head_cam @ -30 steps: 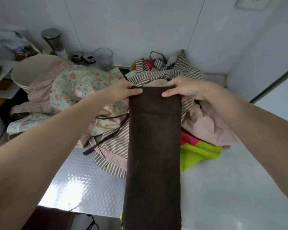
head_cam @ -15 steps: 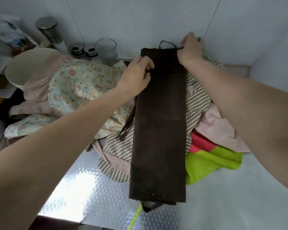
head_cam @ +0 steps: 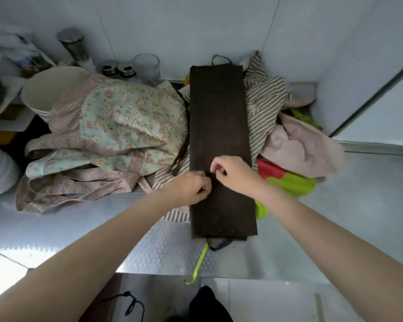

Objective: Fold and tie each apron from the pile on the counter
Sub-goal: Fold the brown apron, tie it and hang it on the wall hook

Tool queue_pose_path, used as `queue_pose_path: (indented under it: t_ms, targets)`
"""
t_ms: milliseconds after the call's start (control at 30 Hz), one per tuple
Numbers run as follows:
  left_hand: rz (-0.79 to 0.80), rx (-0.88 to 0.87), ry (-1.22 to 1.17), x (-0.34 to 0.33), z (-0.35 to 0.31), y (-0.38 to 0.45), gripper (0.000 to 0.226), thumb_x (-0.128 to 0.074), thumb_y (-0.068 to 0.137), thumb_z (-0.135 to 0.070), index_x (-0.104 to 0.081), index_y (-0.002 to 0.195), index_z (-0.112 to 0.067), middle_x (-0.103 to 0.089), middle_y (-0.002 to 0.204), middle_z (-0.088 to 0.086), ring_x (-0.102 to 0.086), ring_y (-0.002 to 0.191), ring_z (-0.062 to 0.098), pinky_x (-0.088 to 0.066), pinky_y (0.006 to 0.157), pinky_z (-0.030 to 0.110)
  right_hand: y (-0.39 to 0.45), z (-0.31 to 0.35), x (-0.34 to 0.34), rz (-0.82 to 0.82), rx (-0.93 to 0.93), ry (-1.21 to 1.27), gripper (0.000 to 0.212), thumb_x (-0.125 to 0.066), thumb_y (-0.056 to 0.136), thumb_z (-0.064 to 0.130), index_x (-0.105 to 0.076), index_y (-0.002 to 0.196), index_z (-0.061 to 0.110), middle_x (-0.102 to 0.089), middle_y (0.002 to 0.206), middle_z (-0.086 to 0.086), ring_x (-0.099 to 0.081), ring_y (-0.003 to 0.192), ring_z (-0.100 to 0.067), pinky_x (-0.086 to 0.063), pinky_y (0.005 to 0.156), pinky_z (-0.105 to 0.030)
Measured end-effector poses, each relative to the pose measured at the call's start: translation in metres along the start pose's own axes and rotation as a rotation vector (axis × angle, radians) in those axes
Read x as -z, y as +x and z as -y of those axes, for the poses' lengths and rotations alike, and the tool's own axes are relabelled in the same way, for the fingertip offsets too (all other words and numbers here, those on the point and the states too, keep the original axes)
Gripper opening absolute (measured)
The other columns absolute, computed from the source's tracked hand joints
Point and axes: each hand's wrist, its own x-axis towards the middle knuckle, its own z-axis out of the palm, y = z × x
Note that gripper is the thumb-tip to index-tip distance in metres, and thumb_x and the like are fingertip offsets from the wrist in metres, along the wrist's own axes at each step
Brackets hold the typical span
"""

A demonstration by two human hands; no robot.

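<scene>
A dark brown apron (head_cam: 219,112), folded into a long narrow strip, lies flat over the pile and runs from the back wall toward the counter's front edge. A dark loop (head_cam: 221,58) sticks out at its far end and a strap (head_cam: 219,244) at its near end. Both hands meet at the strip's middle. My left hand (head_cam: 191,187) pinches the fabric near its left side with curled fingers. Close beside it, my right hand (head_cam: 233,175) pinches the fabric too. Under the strip lie a floral apron (head_cam: 126,117), a striped apron (head_cam: 265,96) and a green and red apron (head_cam: 289,182).
The metal counter (head_cam: 79,224) has its front edge close to me. A pink cloth (head_cam: 300,147) lies at the right. Stacked bowls (head_cam: 44,89), a glass (head_cam: 147,66) and a metal canister (head_cam: 73,44) stand at the back left. A green strap (head_cam: 199,263) hangs over the front edge.
Both hands laid the strip's far end down at the wall, let it go, and came back to the strip's middle, where they now pinch the fabric.
</scene>
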Motion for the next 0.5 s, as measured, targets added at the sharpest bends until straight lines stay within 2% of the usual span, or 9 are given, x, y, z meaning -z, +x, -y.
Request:
queue_pose_path:
  t_ms: [100,167,233,267,333,400,467,500]
  targets:
    - [0.117,-0.011,0.02,-0.019,-0.017,-0.029,0.033,-0.06,0.087,-0.034,-0.059,0.113,-0.013,-0.053,0.112,0.009,-0.054,0.105,0.026,-0.037,0.088,0.028,-0.05,0.004,-0.029,0.152,-0.017,-0.087,0.022,-0.055,0.088,0.018,-0.06,0.109,0.013,-0.061,0.109,-0.005,-0.057,0.105,-0.023,-0.04,0.087,-0.03]
    - [0.151,-0.015,0.121,-0.031,-0.027,-0.045,0.051,-0.064,0.082,-0.042,-0.05,0.121,-0.013,-0.047,0.117,0.008,-0.048,0.108,0.027,-0.032,0.092,0.028,-0.079,0.001,-0.046,0.203,-0.036,-0.149,0.043,-0.059,0.088,0.034,-0.048,0.126,0.016,-0.049,0.126,-0.002,-0.046,0.117,-0.021,-0.035,0.092,-0.028]
    - [0.146,0.012,0.256,-0.04,-0.036,-0.055,0.054,-0.063,0.082,-0.041,-0.044,0.124,-0.011,-0.045,0.12,0.008,-0.047,0.109,0.027,-0.032,0.091,0.029,-0.105,0.0,-0.058,0.157,-0.037,-0.167,0.059,-0.066,0.081,0.039,-0.041,0.13,0.017,-0.036,0.134,-0.001,-0.04,0.119,-0.021,-0.039,0.097,-0.031]
    - [0.122,0.028,0.265,-0.043,-0.039,-0.057,0.048,-0.061,0.084,-0.036,-0.045,0.121,-0.009,-0.046,0.119,0.01,-0.049,0.108,0.029,-0.035,0.09,0.031,-0.116,0.0,-0.063,0.09,0.005,-0.218,0.058,-0.07,0.077,0.038,-0.045,0.125,0.017,-0.035,0.131,-0.002,-0.041,0.114,-0.022,-0.043,0.095,-0.035]
    - [0.064,0.095,0.151,-0.044,-0.038,-0.058,0.031,-0.058,0.088,-0.025,-0.051,0.111,-0.006,-0.053,0.114,0.013,-0.053,0.106,0.03,-0.038,0.085,0.033,-0.13,-0.001,-0.074,-0.059,0.124,-0.392,0.05,-0.08,0.064,0.036,-0.057,0.104,0.018,-0.042,0.113,-0.003,-0.043,0.097,-0.021,-0.051,0.076,-0.036]
    - [0.025,0.17,0.021,-0.044,-0.033,-0.059,0.021,-0.056,0.089,-0.018,-0.055,0.104,-0.004,-0.06,0.108,0.014,-0.056,0.101,0.029,-0.04,0.081,0.032,-0.135,0.0,-0.085,-0.149,0.151,-0.472,0.043,-0.086,0.051,0.035,-0.065,0.085,0.019,-0.047,0.093,-0.001,-0.038,0.082,-0.017,-0.047,0.059,-0.028]
    - [0.002,0.221,-0.07,-0.045,-0.028,-0.06,0.017,-0.057,0.089,-0.016,-0.057,0.1,-0.003,-0.064,0.102,0.014,-0.058,0.098,0.029,-0.041,0.079,0.032,-0.134,0.002,-0.098,-0.185,0.101,-0.493,0.032,-0.087,0.048,0.029,-0.067,0.07,0.018,-0.048,0.079,0.0,-0.035,0.075,-0.016,-0.039,0.052,-0.024]
    - [0.001,0.229,-0.094,-0.044,-0.027,-0.059,0.016,-0.057,0.089,-0.015,-0.057,0.099,-0.003,-0.065,0.101,0.015,-0.059,0.096,0.029,-0.042,0.079,0.032,-0.133,0.005,-0.1,-0.185,0.049,-0.47,0.028,-0.086,0.051,0.024,-0.062,0.062,0.016,-0.046,0.075,0.002,-0.036,0.073,-0.015,-0.034,0.05,-0.024]
